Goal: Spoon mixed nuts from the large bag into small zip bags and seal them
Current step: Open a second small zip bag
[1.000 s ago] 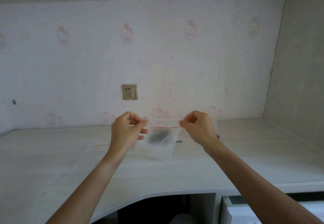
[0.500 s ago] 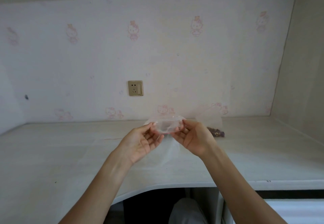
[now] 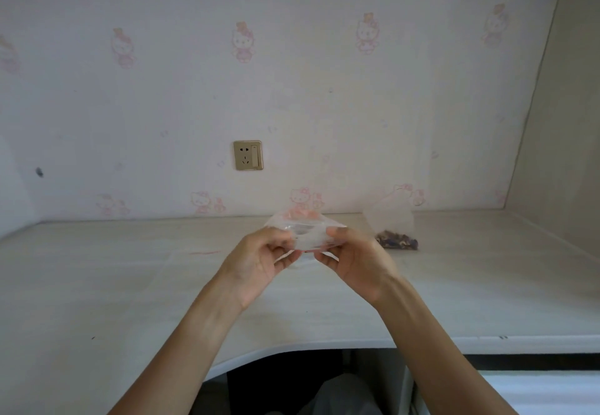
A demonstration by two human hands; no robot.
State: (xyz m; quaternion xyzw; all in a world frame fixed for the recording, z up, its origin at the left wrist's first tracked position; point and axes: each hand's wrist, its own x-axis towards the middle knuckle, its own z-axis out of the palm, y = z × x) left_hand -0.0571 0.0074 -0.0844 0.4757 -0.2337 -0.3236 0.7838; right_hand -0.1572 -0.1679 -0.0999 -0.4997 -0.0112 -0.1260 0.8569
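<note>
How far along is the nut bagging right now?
Done: nothing visibly finished; no filled, sealed bags show on the desk. In hand: the left hand and right hand pinch a small zip bag, mouth spread, apparently empty. Left: spoon nuts from the large bag at the right, then seal. No spoon is visible.

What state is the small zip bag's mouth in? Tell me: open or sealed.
Open. The left hand and right hand pinch opposite sides of the small zip bag, spreading its mouth into a gaping oval.

My head camera looks forward and slightly down over the desk (image 3: 130, 284), near it, facing the wall (image 3: 292, 90).
</note>
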